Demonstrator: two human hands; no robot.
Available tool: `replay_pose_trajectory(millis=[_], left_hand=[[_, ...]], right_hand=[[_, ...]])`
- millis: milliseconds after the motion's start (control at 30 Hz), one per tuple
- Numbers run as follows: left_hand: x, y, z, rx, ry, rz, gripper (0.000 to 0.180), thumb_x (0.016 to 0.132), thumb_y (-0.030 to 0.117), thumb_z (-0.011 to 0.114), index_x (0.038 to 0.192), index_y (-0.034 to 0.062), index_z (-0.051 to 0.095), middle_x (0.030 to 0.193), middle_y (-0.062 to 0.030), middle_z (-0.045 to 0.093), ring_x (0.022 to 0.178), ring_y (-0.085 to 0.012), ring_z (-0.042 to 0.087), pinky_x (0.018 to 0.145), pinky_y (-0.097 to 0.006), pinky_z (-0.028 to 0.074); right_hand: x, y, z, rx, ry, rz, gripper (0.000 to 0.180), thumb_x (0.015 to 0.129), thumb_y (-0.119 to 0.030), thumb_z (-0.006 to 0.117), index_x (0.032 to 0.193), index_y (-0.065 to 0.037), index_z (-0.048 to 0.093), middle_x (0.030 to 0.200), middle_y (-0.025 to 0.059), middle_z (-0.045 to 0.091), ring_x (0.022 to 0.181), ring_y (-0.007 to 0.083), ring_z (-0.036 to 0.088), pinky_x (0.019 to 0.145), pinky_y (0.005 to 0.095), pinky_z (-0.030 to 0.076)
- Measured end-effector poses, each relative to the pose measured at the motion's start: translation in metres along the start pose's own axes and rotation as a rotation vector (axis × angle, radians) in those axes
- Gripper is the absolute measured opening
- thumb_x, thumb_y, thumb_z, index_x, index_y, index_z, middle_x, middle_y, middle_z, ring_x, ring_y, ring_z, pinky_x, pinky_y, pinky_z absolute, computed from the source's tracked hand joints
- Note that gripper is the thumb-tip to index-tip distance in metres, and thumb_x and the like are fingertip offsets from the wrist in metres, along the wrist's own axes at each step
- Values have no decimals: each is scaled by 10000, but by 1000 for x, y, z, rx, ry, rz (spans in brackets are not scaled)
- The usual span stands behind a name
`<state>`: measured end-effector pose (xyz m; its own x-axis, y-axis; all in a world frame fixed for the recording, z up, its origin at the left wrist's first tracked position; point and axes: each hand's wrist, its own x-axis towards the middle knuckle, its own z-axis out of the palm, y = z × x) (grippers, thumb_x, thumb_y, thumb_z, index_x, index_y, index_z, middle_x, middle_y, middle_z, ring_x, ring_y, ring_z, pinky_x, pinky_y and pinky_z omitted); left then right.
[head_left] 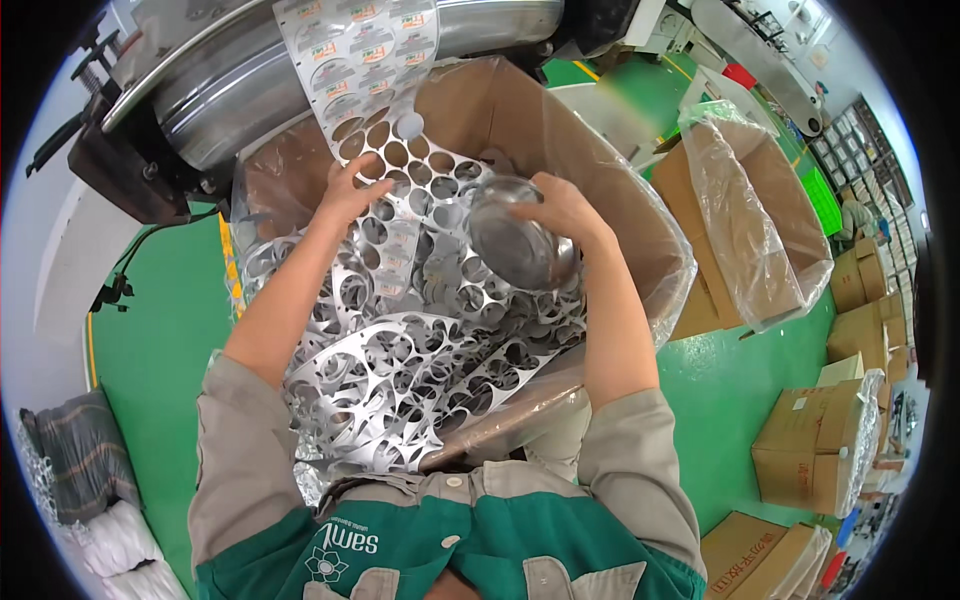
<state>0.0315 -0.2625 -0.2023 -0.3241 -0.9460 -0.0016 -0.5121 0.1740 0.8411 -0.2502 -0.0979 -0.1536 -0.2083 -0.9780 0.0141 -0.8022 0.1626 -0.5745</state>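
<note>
A long foil strip (365,55), printed with round labels at its upper part, comes down over a metal roller at the far side. Below, it turns into a web of round punched holes that runs down into a large box. My left hand (348,190) grips the left edge of this web, thumb and forefinger lying over the foil. A round, shiny metal bowl (515,235) is in my right hand (565,212), tilted above the box, with my thumb over its rim. Loose foil discs (445,280) lie among the scrap beneath the bowl.
The cardboard box (600,150), lined with clear plastic, is heaped with punched foil scrap (370,390). Behind it stands a machine with a steel roller (230,110). To the right is another lined carton (740,210); more cartons (810,445) stand farther right on the green floor.
</note>
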Motion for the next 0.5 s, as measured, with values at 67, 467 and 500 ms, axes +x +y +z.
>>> replay_pose_trajectory(millis=[67,467,500], left_hand=[[8,-1,3,-95,91,32,563,690,313,741,1197,180,536,1396,-168,185,1239,-304,341,965,-372,362],[-58,28,2,-389,-465,-120,388,812,171,639,1163,28,558,1032,-49,607,911,-117,540,818,-258,419],[-67,38,1,-391,-509,-90,400,813,175,639,1176,32,550,1036,-53,605,920,-119,541,826,-260,418]], right_hand=[[-2,-2,-14,234,170,32,574,678,-342,695,1057,63,546,915,206,618,862,304,595,755,369,464],[-14,-47,-55,1830,203,-486,374,876,-306,533,1125,-27,512,1139,74,561,1046,197,537,897,369,432],[-15,-52,-52,1901,148,-533,425,886,-362,518,1153,-33,502,1193,79,546,1099,219,522,938,398,415]])
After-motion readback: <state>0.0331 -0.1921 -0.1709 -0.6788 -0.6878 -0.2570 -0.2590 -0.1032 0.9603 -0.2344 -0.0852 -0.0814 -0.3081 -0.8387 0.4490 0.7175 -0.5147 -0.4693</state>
